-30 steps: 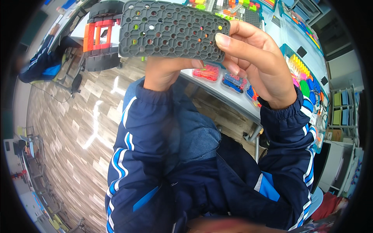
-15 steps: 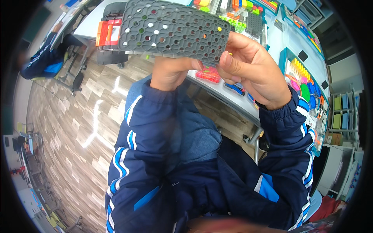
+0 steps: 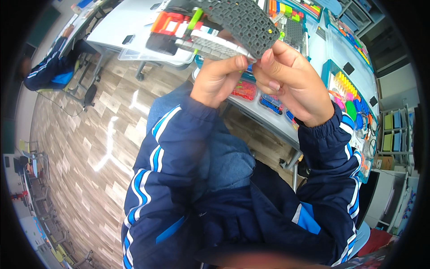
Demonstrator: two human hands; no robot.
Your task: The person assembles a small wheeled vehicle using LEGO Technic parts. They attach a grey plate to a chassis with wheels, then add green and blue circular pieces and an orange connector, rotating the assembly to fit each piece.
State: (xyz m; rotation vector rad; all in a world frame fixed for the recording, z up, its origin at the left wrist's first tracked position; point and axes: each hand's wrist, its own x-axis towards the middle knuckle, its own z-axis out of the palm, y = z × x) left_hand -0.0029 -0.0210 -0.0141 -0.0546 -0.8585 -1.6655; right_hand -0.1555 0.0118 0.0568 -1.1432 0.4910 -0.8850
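Classroom-looking space, with wood-look flooring (image 3: 89, 134) on the left and shelving (image 3: 396, 123) way over on the right. Over by the far left edge, a person (image 3: 47, 76) in dark blue with a bright blue patch.

Holding a chunky toy-vehicle build (image 3: 224, 15) up in front of the white table (image 3: 265, 118), tilted and a bit motion-blurred. Can't tell how high above the tabletop. Made of a dark grey perforated plate (image 3: 248, 28) with a yellow dot near one corner, a light grey beam (image 3: 217, 47) along the near side, a lime green piece (image 3: 195, 19), an orange-red section (image 3: 172, 21) and a smeary black wheel (image 3: 161, 44) at the left end.

Gripping with the left hand (image 3: 217, 80) at the beam's right end, thumb on top, fingers mostly tucked out of sight. Pinching the plate's nearest corner with the right hand (image 3: 293, 76), other fingers curled in below.

Just behind the hands, clear boxes of red pieces (image 3: 244, 91) and blue pieces (image 3: 271, 103). Further right, a teal-edged tray with yellow pieces (image 3: 345, 82).

Writing-wise: a tiny pale mark (image 3: 201, 214) on the dark jacket (image 3: 224, 231), too small to read.
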